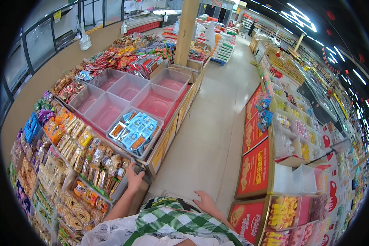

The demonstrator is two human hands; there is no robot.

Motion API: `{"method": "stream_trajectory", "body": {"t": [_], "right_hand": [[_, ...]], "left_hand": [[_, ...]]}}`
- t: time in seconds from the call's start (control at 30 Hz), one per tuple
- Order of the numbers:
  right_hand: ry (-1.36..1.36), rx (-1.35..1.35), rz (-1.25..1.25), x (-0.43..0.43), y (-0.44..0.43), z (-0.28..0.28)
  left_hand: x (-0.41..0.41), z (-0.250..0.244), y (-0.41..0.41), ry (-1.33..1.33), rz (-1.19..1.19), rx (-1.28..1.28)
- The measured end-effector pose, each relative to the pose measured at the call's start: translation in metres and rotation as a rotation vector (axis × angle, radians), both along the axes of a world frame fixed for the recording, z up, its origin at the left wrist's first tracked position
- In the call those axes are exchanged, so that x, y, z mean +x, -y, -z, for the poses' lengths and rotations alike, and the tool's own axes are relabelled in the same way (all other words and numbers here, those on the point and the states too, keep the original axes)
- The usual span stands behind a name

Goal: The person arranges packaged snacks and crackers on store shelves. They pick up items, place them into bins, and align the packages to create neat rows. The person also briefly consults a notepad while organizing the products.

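Note:
My left hand [135, 178] is at the front right corner of a clear plastic bin [120, 189] of wrapped snack bars and pastries [100, 166]. Its fingers and thumb are spread, and it appears to touch the bin's edge. My right hand [206, 201] hangs over the aisle with fingers apart, holding nothing. Ahead of my left hand, a translucent bin [160, 124] contains light-blue snack packets [140, 129]. Beyond it stand several bare translucent bins [130, 87] on a red-covered display [169, 114]. A green-and-white checked apron [175, 220] covers my front.
Heaps of red-wrapped snacks [126, 60] lie behind the bins, beside a wooden post [186, 33]. The tiled aisle [200, 135] runs forward between displays. Red panels [255, 169] and candy bins [284, 212] line the right. Stacked sacks [226, 44] stand farther off.

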State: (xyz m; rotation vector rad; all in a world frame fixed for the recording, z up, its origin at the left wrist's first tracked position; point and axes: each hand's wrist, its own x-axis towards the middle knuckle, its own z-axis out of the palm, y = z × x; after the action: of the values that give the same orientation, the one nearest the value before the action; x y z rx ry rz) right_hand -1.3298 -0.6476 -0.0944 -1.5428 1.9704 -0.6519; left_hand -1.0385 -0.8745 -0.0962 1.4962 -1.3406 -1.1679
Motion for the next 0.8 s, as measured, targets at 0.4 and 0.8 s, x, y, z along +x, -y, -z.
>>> {"method": "stream_trajectory", "body": {"t": [0.4, 0.8], "right_hand": [[-0.093, -0.017, -0.200, -0.156, 0.322, 0.014], [-0.374, -0.515, 0.018, -0.370, 0.860, 0.034]], "left_hand": [[-0.082, -0.020, 0.125, 0.259, 0.231, -0.157], [-0.197, 0.009, 0.169, 0.049, -0.557, 0.286]]}}
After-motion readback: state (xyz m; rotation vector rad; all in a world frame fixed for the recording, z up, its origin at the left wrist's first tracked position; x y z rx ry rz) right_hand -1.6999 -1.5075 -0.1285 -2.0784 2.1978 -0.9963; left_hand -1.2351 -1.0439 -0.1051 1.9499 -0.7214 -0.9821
